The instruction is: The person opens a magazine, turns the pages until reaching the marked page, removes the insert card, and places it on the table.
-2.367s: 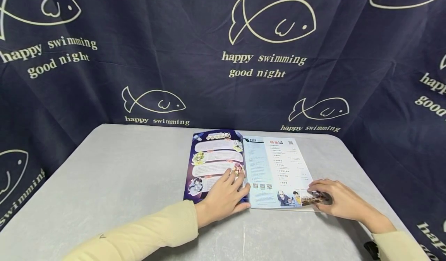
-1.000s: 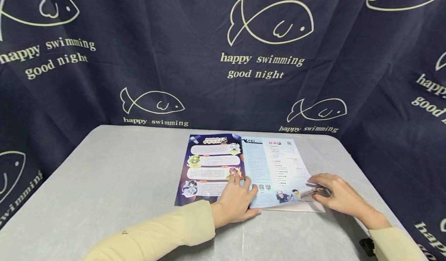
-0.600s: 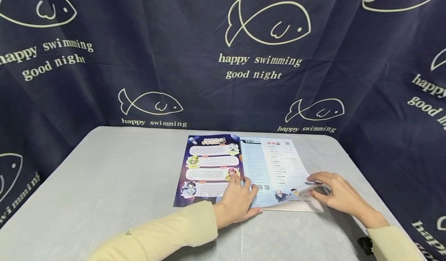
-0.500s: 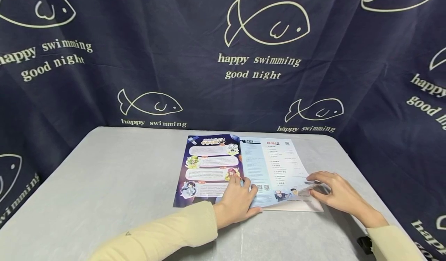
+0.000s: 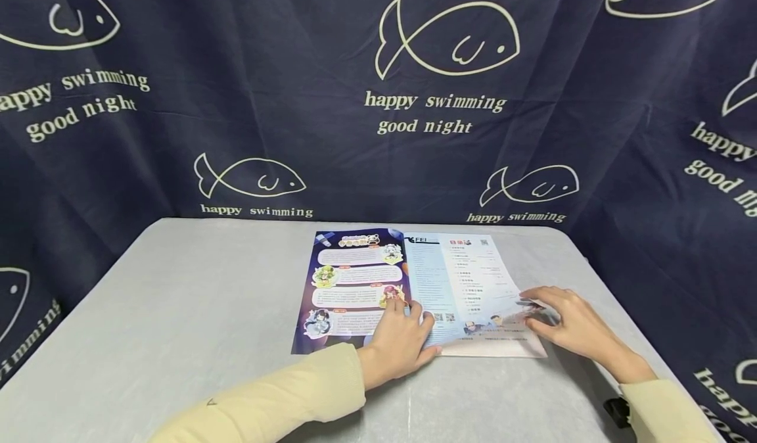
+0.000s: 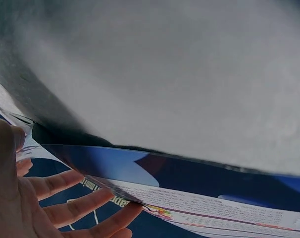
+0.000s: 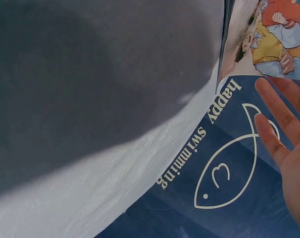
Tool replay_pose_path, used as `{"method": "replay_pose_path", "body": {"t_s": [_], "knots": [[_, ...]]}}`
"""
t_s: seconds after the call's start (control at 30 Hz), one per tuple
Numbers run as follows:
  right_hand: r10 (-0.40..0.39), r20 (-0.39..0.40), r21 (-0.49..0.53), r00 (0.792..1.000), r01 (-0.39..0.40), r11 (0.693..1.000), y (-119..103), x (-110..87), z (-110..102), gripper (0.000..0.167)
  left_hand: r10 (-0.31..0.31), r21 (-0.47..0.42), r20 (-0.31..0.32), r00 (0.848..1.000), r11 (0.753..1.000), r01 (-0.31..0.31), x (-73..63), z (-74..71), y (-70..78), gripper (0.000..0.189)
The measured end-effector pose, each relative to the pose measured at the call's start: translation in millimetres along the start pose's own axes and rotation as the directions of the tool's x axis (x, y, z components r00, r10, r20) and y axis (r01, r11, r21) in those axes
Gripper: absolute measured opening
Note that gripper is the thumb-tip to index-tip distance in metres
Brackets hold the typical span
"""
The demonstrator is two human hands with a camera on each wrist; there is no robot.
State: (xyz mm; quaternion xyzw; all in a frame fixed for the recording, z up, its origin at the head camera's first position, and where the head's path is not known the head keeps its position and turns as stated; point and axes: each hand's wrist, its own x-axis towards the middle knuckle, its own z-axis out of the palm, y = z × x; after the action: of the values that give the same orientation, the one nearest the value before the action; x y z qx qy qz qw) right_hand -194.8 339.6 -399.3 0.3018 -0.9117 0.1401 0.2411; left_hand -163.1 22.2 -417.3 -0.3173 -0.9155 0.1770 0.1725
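A magazine [image 5: 349,292] lies open on the grey table; its left page is purple with cartoon figures, its right page pale with columns of text. My left hand [image 5: 397,341] rests on the magazine near the spine, fingers spread and thumb at the lower edge. In the left wrist view its fingertips touch the dark printed page [image 6: 189,183]. At the lower right corner my right hand [image 5: 570,321] has thumb and fingers about the lifted corner of the right page [image 5: 473,298]. The page bows upward there, baring part of the pinkish sheet [image 5: 503,346] beneath.
The grey table [image 5: 195,311] runs back to a dark blue curtain [image 5: 331,101] printed with fish and lettering. A small black object [image 5: 618,411] shows beside the right sleeve [image 5: 668,410].
The right page's lower edge has risen and curled, showing more of the sheet below. My left hand has shifted right toward the spine. The left page now lies more tilted outward.
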Motion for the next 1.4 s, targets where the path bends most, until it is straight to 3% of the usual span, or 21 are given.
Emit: {"method": "replay_pose_path", "body": {"t_s": [0.2, 0.53, 0.9, 1.4], "knots": [[0.073, -0.024, -0.011, 0.997, -0.073, 0.997, -2.3, 1.5, -3.6, 0.043, -0.01, 0.002, -0.022, 1.0, 1.0, 0.01, -0.9, 2.1, -0.1, 0.055], [0.091, -0.045, -0.018, 0.995, -0.092, 0.996, -1.5, 0.7, -4.8, 0.05, -0.013, 0.015, -0.072, 0.997, 1.0, 0.014, -2.0, 5.4, -2.3, 0.052], [-0.021, -0.003, 0.021, 1.0, 0.021, 1.0, -3.0, 2.6, -0.2, 0.046, -0.018, -0.007, -0.1, 0.995, 1.0, 0.017, -3.2, 5.8, -7.6, 0.05], [-0.07, 0.125, 0.018, 0.99, 0.069, 0.997, -9.5, -3.4, 8.6, 0.047, -0.011, -0.021, -0.139, 0.99, 1.0, 0.009, -5.4, 5.0, -11.6, 0.055]]}}
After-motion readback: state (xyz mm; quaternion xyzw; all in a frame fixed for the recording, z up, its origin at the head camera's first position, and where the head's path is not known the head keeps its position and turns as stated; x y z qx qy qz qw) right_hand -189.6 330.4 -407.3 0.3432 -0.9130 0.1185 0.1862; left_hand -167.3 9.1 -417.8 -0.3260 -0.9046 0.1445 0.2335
